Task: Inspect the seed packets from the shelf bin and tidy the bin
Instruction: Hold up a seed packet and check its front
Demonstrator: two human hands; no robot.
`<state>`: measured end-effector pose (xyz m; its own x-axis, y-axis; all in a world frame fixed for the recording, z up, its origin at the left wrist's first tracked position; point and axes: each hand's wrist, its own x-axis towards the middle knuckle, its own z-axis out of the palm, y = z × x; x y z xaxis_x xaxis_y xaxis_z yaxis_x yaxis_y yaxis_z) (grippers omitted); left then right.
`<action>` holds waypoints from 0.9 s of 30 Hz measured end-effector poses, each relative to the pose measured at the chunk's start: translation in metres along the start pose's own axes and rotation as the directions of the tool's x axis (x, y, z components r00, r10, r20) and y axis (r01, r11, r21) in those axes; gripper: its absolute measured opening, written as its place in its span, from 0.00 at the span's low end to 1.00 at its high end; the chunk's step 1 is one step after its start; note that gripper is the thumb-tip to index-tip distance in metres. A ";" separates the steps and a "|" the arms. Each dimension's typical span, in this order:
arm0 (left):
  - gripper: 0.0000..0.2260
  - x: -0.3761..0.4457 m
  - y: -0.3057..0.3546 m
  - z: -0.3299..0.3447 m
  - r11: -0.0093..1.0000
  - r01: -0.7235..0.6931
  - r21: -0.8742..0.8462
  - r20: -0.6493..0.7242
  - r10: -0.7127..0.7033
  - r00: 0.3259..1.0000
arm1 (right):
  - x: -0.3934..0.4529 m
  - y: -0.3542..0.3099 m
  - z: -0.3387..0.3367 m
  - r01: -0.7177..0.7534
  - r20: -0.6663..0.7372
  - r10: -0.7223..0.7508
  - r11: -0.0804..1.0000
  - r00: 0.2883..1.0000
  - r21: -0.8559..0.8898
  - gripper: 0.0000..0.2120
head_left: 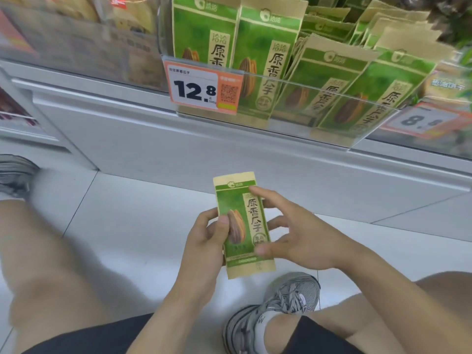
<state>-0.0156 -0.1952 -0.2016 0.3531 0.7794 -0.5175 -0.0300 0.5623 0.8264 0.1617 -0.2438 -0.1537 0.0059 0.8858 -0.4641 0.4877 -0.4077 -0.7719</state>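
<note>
Seed packets point(329, 80) stand in rows inside a clear plastic shelf bin point(293, 108), green fronts facing out with tan paper tops, each printed with a sunflower seed and a column of characters. The two at the left stand upright against the front wall; those to the right lean back and toward the right, their tops fanned at different heights. The bin sits on a pale grey shelf point(178, 139) above a white tiled floor point(127, 226). To the left on the same shelf is a second clear bin point(76, 52) of tan-wrapped goods, blurred.

The person crouches before the shelf, bare knees to either side and a grey sneaker point(275, 310) below the hands.

On the bin's front wall at its left end hangs an orange-edged price tag point(201, 88) reading 12.8, with a QR code on its right part. Another price tag point(421, 121) at the right is blurred.

Below the bin, over the floor, one single packet point(242, 223) is held upright, front to the camera. The left hand point(207, 238) grips its left edge, thumb on the front and fingers behind. The right hand point(298, 233) is spread loosely at its right edge, forefinger touching the upper front, thumb near the lower corner, other fingers behind.
</note>
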 end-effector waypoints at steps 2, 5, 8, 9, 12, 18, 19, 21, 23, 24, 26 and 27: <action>0.10 -0.005 0.004 0.004 0.998 -0.045 0.038 0.075 0.042 0.996 | 0.001 0.000 0.000 0.029 -0.131 -0.017 0.995 0.991 0.095 0.38; 0.16 -0.011 0.007 0.009 0.990 -0.125 0.062 0.146 0.115 0.983 | 0.001 -0.006 0.006 0.042 -0.194 0.007 0.968 0.981 0.246 0.30; 0.18 -0.015 0.007 0.012 0.976 -0.187 0.114 0.154 0.168 0.974 | -0.004 -0.010 0.015 -0.007 -0.130 0.048 0.953 0.990 0.302 0.27; 0.17 -0.015 0.007 0.012 0.969 -0.206 0.138 0.154 0.185 0.971 | -0.006 -0.011 0.018 -0.030 -0.111 0.068 0.947 0.992 0.319 0.27; 0.15 -0.018 0.007 0.012 0.928 -0.292 0.230 0.194 0.250 0.949 | -0.004 -0.009 0.026 -0.084 -0.097 0.124 0.935 0.988 0.344 0.25; 0.13 -0.020 0.006 0.013 0.909 -0.307 0.281 0.231 0.246 0.941 | -0.002 -0.004 0.033 -0.142 -0.080 0.179 0.931 0.981 0.337 0.19; 0.13 -0.021 0.007 0.014 0.919 -0.290 0.267 0.223 0.234 0.946 | -0.002 -0.005 0.034 -0.148 -0.070 0.185 0.920 0.980 0.362 0.20; 0.13 -0.021 0.008 0.015 0.933 -0.260 0.247 0.202 0.213 0.956 | 0.000 -0.005 0.038 -0.157 -0.057 0.198 0.894 0.979 0.420 0.19; 0.13 -0.021 0.008 0.014 0.941 -0.250 0.230 0.194 0.207 0.959 | 0.002 -0.005 0.040 -0.150 -0.068 0.202 0.877 0.977 0.456 0.18; 0.12 -0.021 0.008 0.013 0.940 -0.253 0.227 0.206 0.208 0.956 | 0.002 -0.007 0.039 -0.150 -0.083 0.211 0.875 0.974 0.461 0.19; 0.10 -0.021 0.008 0.009 0.925 -0.270 0.268 0.264 0.199 0.944 | 0.002 -0.007 0.036 -0.155 -0.138 0.246 0.869 0.959 0.469 0.22; 0.09 -0.022 0.007 0.008 0.907 -0.281 0.313 0.305 0.184 0.934 | 0.002 -0.006 0.033 -0.151 -0.176 0.263 0.866 0.949 0.477 0.21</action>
<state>-0.0163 -0.2101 -0.1826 0.6095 0.7475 -0.2640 0.1668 0.2047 0.9645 0.1299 -0.2466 -0.1642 0.2870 0.7723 -0.5667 0.0052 -0.5928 -0.8053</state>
